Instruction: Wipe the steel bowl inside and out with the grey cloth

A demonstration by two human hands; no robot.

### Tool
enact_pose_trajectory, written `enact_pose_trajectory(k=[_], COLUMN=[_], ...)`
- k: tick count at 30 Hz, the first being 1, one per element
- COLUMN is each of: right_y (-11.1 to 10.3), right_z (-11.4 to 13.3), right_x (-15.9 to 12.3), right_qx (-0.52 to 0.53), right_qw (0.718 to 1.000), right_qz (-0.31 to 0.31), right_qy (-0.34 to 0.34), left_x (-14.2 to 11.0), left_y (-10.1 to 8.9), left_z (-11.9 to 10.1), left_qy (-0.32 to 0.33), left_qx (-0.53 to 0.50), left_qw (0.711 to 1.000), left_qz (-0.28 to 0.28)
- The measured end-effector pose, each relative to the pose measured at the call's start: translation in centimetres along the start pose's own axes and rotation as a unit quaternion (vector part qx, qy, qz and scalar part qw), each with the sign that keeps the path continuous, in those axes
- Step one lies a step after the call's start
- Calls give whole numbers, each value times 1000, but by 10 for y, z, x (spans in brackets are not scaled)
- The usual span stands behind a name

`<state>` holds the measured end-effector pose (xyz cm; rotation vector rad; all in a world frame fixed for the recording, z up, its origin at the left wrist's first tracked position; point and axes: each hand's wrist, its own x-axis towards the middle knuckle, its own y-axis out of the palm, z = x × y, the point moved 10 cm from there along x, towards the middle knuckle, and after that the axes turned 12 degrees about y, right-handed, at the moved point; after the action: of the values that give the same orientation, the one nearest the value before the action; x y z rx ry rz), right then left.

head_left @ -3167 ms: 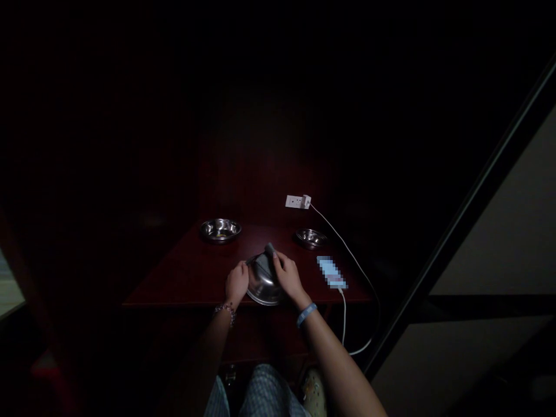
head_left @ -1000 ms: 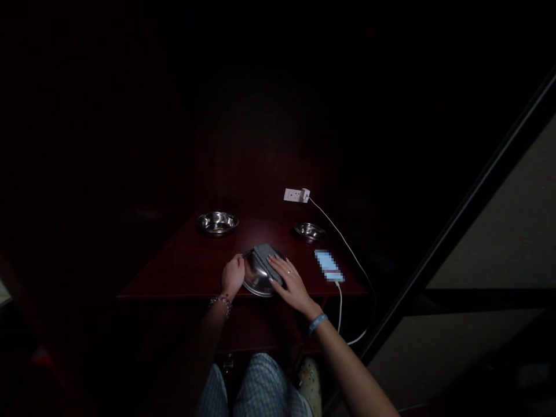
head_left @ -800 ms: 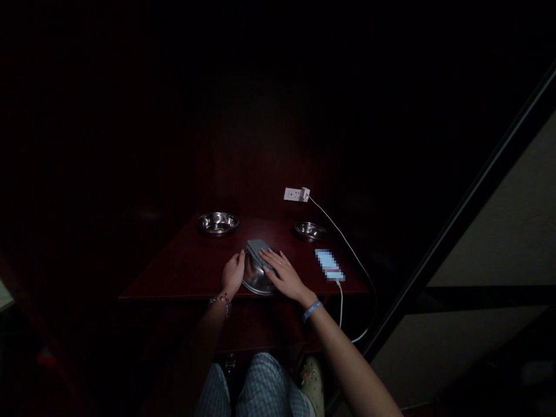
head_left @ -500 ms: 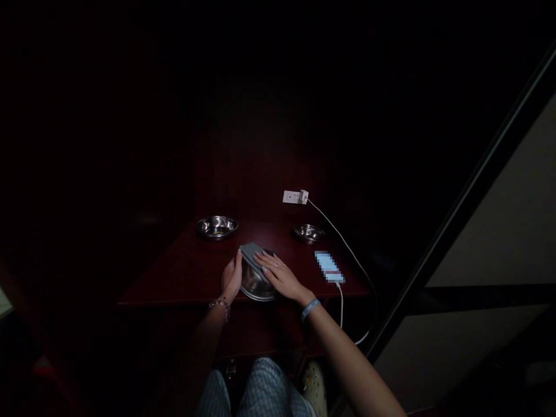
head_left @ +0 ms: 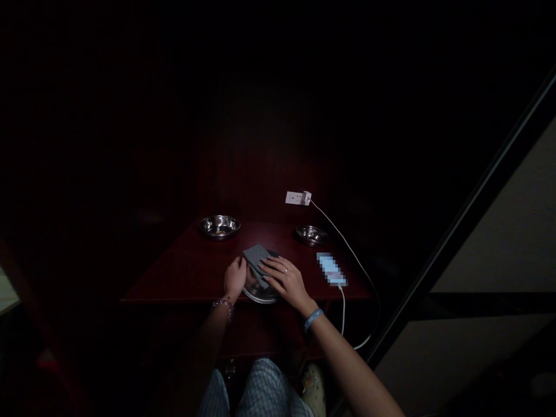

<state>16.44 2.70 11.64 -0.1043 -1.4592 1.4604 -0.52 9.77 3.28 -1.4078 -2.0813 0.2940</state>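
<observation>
At the front edge of the dark red table [head_left: 182, 284] rests a shiny metal bowl [head_left: 256, 294], partly covered by a folded grey cloth [head_left: 257, 255]. My left hand [head_left: 235, 279] is closed on the bowl's left side, its fingertips partly hidden. From the right, my right hand [head_left: 290, 282] presses the cloth against the bowl with its fingers stretched over it. Whether the bowl lies upside down is hard to tell, as the cloth and hands hide much of it.
Behind on the left stands another metal bowl [head_left: 219, 227], with a smaller metal bowl [head_left: 311, 234] at the back right. A lit phone [head_left: 332, 269] lies on the right, its white cable [head_left: 343, 231] looping off the table edge from a wall socket [head_left: 295, 198].
The cloth has shifted and now hangs further down over the bowl, towards me. My right hand has moved slightly right with its fingers more bent. My left hand keeps holding the bowl.
</observation>
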Motion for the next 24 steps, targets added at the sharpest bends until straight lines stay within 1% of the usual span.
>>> enact_pose_trajectory(k=[5, 11, 13, 17, 19, 21, 24], right_y=[1, 10, 14, 17, 19, 21, 20], right_z=[7, 13, 14, 8, 7, 7, 8], right_x=[-7, -10, -12, -20, -24, -25, -25], right_qx=[-10, -28, -39, -47, -45, -44, -40], right_qw=[1000, 1000, 999, 993, 989, 988, 990], right_qz=[0, 7, -10, -84, -112, -120, -114], right_qy=[-18, 3, 21, 75, 88, 87, 76], left_x=[1, 2, 3, 2, 2, 2, 1], left_y=[1, 3, 4, 3, 3, 3, 2], left_z=[2, 4, 4, 3, 3, 2, 1], left_qy=[-6, 0, 1, 5, 6, 7, 9], left_qx=[13, 18, 16, 10, 7, 1, 4], left_qw=[1000, 1000, 1000, 1000, 1000, 1000, 1000], left_qz=[8, 14, 13, 11, 10, 10, 9])
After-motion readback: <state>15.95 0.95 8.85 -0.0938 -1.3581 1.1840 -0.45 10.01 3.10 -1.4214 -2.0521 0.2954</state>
